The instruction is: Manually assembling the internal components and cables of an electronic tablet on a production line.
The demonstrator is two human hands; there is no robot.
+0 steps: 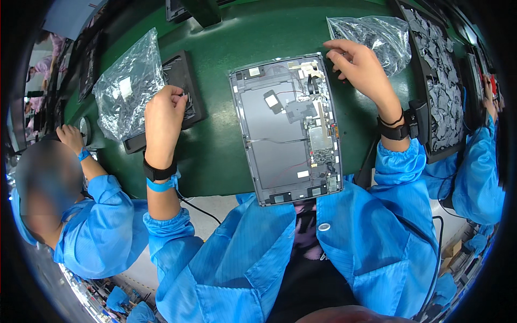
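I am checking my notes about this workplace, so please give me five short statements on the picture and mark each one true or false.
1. The opened device lies in front of the person. True.
2. The left hand is at the dark tray. True.
3. The right hand is by the left plastic bag. False: it is near the right plastic bag.
4. The table is white. False: it is green.
5. A black band is on the left wrist. True.

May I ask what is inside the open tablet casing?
The tablet casing holds a circuit board, a grey cable and a small black-and-white piece; whatever lies beneath the board is hidden.
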